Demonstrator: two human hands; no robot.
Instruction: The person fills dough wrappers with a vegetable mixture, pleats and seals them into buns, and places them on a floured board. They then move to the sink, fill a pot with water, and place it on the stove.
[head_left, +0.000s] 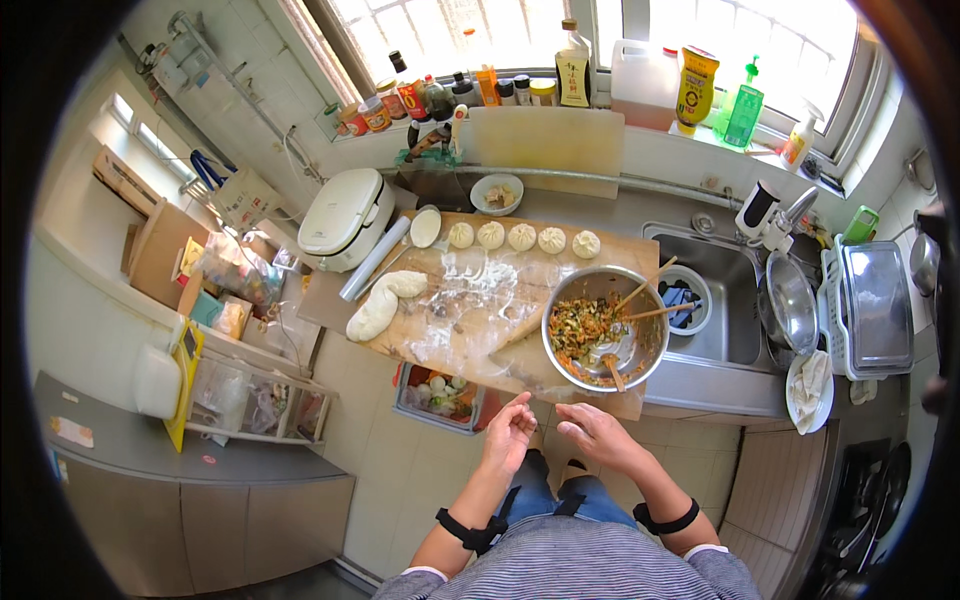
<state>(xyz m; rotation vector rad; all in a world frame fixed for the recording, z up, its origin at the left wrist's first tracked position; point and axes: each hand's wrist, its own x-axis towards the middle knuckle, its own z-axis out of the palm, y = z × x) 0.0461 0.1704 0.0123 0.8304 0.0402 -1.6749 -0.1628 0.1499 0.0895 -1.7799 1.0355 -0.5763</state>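
Note:
My left hand (511, 435) is raised in front of the near edge of a floured wooden board (465, 330), fingers partly curled and holding nothing. Close beside it, my right hand (592, 431) hangs below a steel bowl (660, 352), its fingers apart and empty. Chopped vegetable filling (581, 326) lies in the bowl with chopsticks (660, 310) and a wooden-handled utensil (613, 373). Along the board's far edge sit several pleated buns (521, 237). A bent roll of dough (382, 304) rests at the left, and a rolling pin (521, 330) lies partly hidden by the bowl.
Left of the board are a roll of film (375, 259) and a white appliance (341, 214). A small bowl (496, 195) stands behind it. The sink (731, 300) is to the right, with a white dish (810, 394) nearby. Below the board's front edge is a bin (439, 397).

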